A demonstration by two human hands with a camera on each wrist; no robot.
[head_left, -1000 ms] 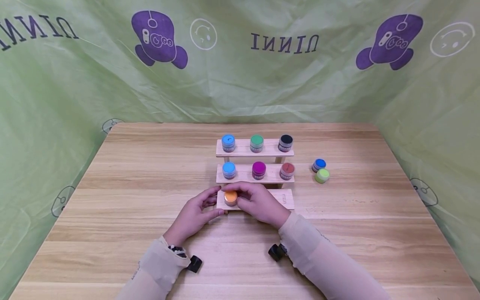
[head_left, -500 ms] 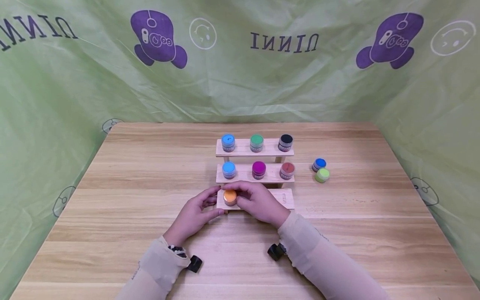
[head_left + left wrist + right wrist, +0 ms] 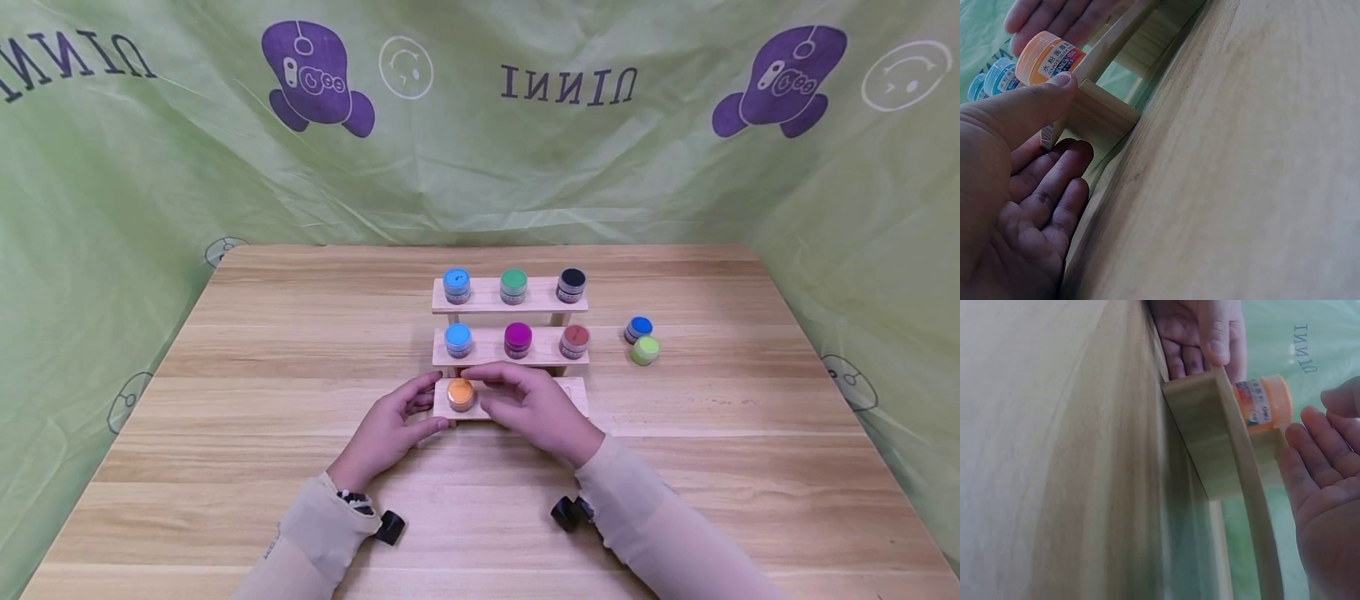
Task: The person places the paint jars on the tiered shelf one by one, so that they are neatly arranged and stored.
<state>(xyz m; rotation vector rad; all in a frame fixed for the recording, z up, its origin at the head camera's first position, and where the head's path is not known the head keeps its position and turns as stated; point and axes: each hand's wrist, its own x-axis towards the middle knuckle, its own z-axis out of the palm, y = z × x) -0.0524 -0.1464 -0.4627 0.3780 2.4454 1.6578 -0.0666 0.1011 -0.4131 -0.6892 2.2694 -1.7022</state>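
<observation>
A small jar of orange gouache paint stands upright at the left end of the lowest step of a three-step wooden rack. Thumb and fingers of my left hand grip that step's left end; in the left wrist view the thumb lies at the edge beside the orange jar. My right hand hovers over the same step, just right of the jar. Its fingers are loosely bent and hold nothing, and the right wrist view shows a gap between them and the orange jar.
The middle step carries light blue, magenta and reddish-brown jars. Above them stand blue, green and black ones. Dark blue and lime green jars sit on the table to the right.
My right hand has let go of the orange jar and drawn back slightly to the right. The jar stays on the step, and my left hand has not visibly moved.
</observation>
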